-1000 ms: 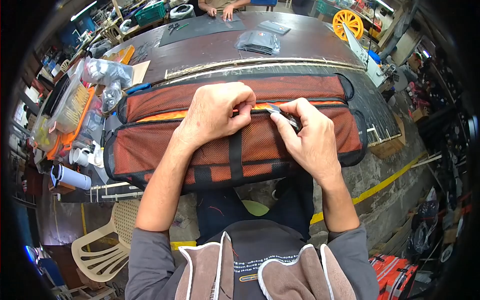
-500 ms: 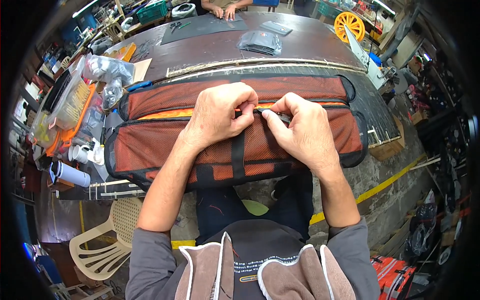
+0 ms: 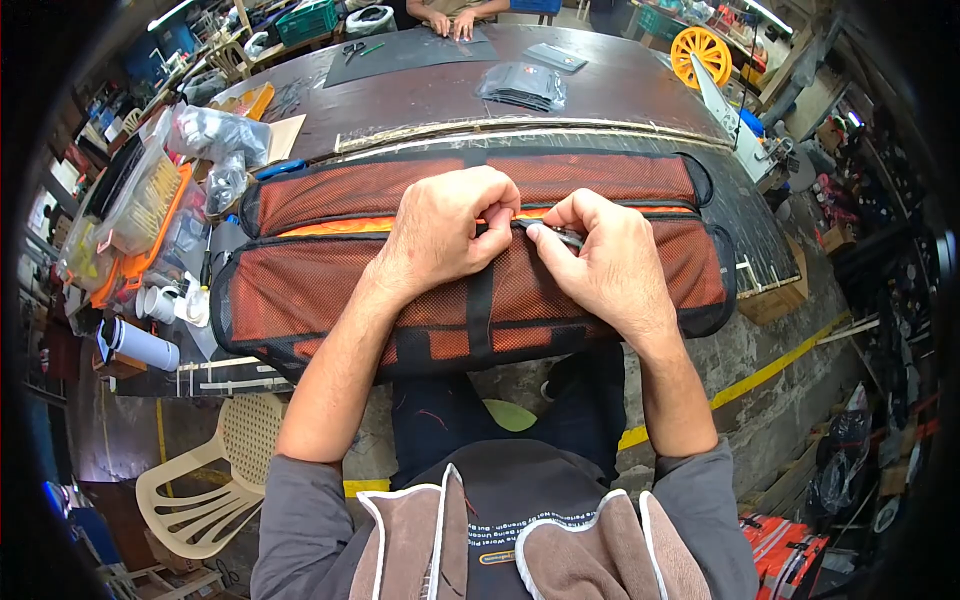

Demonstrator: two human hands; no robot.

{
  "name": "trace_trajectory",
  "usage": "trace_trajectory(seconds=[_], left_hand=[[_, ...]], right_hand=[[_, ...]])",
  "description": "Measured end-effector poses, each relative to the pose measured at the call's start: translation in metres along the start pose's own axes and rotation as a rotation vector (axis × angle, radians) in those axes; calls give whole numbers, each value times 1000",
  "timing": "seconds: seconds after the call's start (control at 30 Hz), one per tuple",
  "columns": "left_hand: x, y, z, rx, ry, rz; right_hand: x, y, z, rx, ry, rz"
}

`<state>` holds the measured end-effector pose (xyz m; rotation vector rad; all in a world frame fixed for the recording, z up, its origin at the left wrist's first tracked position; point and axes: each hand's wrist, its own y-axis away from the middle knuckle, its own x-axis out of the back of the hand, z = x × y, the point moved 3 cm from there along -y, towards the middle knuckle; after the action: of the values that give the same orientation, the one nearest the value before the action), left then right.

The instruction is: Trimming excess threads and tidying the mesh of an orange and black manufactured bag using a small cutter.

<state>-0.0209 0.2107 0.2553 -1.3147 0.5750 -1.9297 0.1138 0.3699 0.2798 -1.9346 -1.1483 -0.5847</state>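
On the black table (image 3: 750, 230), the red mesh bag (image 3: 330, 290) lies crosswise before us, an orange strip (image 3: 345, 228) showing along its middle. Our left hand (image 3: 440, 235) pinches the bag beside the strip. Our right hand (image 3: 605, 265) grips a small dark tool (image 3: 572, 238), partly hidden by the fingers, near the left fingertips. Beyond the bag we see stacked pouches (image 3: 523, 86); a chair (image 3: 225, 475) stands at our left.

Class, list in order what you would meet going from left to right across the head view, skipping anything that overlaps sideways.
White cylinder, green crate, the person's left hand, the person's right hand, yellow spoked wheel, cardboard box.
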Motion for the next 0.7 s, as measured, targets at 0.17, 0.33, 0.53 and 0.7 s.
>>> trace_trajectory(seconds=[0.17,0.33,0.53,0.7], left_hand=[[0,0,1,-26,-13,11],[15,6,-1,99,97,77],[106,61,-29,153,336,376],[153,91,-22,308,-60,431]], right_hand=[[-6,-4,4,110,65,45],[-2,-1,-6,-22,16,-14],[-4,19,22,308,261,225],[-13,23,30,348,315,228]])
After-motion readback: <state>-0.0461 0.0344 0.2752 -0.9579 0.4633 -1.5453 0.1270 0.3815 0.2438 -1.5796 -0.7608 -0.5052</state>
